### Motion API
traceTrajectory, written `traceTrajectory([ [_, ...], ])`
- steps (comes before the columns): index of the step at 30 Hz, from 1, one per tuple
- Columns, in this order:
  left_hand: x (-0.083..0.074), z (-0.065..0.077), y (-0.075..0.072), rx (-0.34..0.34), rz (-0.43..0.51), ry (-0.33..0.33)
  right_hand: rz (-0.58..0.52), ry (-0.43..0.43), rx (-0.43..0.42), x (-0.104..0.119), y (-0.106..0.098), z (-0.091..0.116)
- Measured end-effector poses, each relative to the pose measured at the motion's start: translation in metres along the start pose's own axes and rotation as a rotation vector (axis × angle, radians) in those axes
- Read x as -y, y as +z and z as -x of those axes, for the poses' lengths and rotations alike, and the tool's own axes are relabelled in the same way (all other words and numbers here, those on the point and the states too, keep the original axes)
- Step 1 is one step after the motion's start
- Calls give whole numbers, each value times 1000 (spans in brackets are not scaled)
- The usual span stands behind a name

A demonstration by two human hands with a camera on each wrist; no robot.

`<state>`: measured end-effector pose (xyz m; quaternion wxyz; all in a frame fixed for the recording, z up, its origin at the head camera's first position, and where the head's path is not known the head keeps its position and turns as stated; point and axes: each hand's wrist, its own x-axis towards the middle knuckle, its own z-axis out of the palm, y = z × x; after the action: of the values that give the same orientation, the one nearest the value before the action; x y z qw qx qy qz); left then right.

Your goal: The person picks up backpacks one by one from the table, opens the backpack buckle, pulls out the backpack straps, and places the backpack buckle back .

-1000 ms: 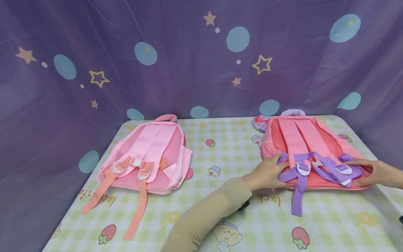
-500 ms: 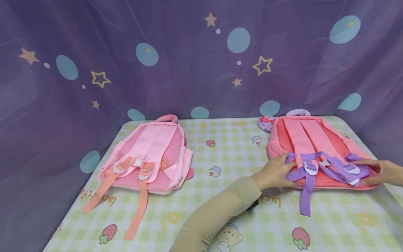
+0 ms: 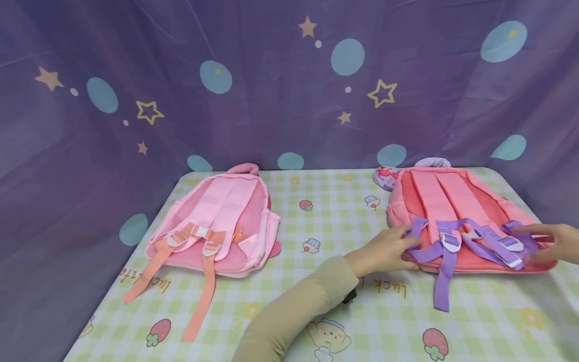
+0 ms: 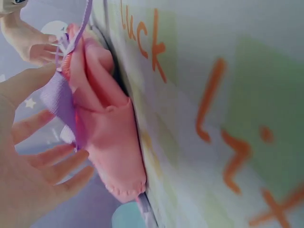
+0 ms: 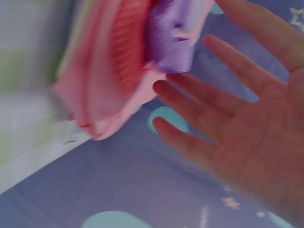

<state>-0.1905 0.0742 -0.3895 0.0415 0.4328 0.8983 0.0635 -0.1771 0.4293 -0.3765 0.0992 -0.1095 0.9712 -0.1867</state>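
Observation:
A coral-pink backpack (image 3: 468,201) lies back side up at the right of the table, with purple webbing straps (image 3: 443,281) and white buckles (image 3: 451,242) across its lower end. At its left lower corner is my left hand (image 3: 384,251), fingers spread; in the left wrist view the fingertips (image 4: 78,156) are right by a purple strap (image 4: 59,97). My right hand (image 3: 558,244) is at the opposite corner. Its fingers extend apart beside the backpack's edge (image 5: 104,90) in the right wrist view, grasping nothing.
A paler pink backpack (image 3: 230,198) with orange straps (image 3: 199,296) lies at the left of the table, also back side up. A checked cloth (image 3: 339,221) covers the table. Purple curtains (image 3: 271,100) with stars and ovals stand behind and at the sides.
The coral backpack shifted a little to the right between my hands. Since then my left hand has drawn slightly left and my right hand's fingers have loosened from the corner.

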Motion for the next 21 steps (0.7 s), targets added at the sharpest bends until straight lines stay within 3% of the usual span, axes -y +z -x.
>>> traceTrajectory([
  [5,9,18,-6,-61,8,44,-8,-66,-167,29,-2,3],
  [12,20,42,-15,-141,23,61,10,-102,-217,84,-1,3],
  [17,28,61,-22,-184,37,43,27,-219,-319,113,9,-6],
  [21,36,77,-27,-201,36,23,-19,-287,-324,135,18,-14],
])
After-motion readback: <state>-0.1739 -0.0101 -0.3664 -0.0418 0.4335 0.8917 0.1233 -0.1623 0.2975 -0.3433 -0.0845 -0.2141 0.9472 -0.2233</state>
